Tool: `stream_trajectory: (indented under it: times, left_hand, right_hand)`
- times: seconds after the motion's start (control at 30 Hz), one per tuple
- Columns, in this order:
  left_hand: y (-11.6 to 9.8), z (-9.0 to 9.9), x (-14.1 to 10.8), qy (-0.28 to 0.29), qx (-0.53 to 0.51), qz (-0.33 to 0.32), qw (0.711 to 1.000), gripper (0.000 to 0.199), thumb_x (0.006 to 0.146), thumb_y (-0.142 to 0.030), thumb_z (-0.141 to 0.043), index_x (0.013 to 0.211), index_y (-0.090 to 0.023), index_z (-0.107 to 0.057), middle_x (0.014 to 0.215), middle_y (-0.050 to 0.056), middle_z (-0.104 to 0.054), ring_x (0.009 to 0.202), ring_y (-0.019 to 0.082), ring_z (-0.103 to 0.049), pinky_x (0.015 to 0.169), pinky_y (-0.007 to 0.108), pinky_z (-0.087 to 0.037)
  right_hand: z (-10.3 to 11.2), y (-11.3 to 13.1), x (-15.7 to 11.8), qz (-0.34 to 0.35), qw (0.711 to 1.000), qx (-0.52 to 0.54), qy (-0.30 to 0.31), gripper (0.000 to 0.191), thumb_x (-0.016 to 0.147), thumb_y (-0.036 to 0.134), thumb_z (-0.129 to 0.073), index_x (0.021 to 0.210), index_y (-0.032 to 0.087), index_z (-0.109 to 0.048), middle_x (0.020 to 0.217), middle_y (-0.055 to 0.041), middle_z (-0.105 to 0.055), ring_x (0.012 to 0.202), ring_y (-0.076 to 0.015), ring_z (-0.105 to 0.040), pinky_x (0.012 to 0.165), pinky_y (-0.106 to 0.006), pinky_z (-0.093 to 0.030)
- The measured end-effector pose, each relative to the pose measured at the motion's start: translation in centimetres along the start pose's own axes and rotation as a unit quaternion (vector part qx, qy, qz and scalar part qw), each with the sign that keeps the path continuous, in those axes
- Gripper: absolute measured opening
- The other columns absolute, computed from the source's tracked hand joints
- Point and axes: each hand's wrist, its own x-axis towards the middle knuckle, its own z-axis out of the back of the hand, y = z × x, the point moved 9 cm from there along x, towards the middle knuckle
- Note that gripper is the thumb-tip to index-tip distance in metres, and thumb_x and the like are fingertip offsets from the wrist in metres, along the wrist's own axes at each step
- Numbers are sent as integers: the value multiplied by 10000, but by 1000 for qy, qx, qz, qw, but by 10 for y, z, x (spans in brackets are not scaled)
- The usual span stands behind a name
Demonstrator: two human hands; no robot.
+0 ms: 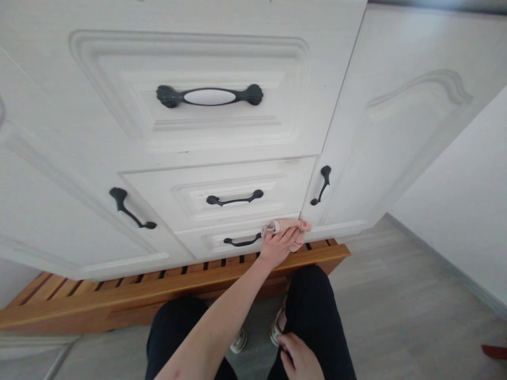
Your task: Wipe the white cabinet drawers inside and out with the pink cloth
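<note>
My left hand presses a folded pink cloth against the right end of the lowest drawer, just right of its dark handle. Its fingers lie over the cloth, which bunches up around them. Down by my right thigh, my right hand rests with its fingers loosely apart and nothing in them. Part of that hand is cut off by the bottom edge of the view.
The white cabinet has more drawers and side doors with protruding dark handles. It stands on a slatted wooden bench. My knees are close to the bench's front edge. Grey floor and a white wall lie to the right.
</note>
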Motion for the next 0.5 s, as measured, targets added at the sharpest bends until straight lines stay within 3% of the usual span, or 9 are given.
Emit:
stream_trajectory:
  times: [0.17,0.27,0.4,0.5]
  left_hand:
    - [4,-21,-46,48,-8,15,999,545,963,-261,-502,1503,-324,-457,1458,48,-601,1234,202,-569,911,377,-428]
    - [15,-21,-71,60,-11,57,997,485,928,-251,-557,1409,-315,-577,1404,60,-643,1167,218,-611,943,383,-441]
    - [46,5,-121,43,16,151,987,425,925,-230,-552,1340,-247,-643,1390,97,-648,1199,259,-621,1008,410,-455]
    - [86,48,-173,-40,47,303,951,463,965,-243,-492,1406,-131,-576,1520,197,-502,1416,354,-455,1089,505,-426]
  right_hand:
    - [5,13,-3,-5,1000,-15,13,424,850,108,-479,1205,249,-664,1133,-58,-712,1053,-211,-689,919,-275,-527]
    - [6,15,-5,-6,1000,-10,23,418,855,119,-476,1196,255,-675,1136,-54,-712,1055,-214,-687,924,-285,-527]
    - [6,12,-4,-2,1000,-6,23,412,856,143,-482,1195,253,-688,1177,-64,-714,1091,-219,-683,967,-300,-520]
    - [5,10,-1,-7,1000,13,23,397,872,180,-482,1195,256,-701,1218,-72,-711,1140,-224,-672,1013,-317,-505]
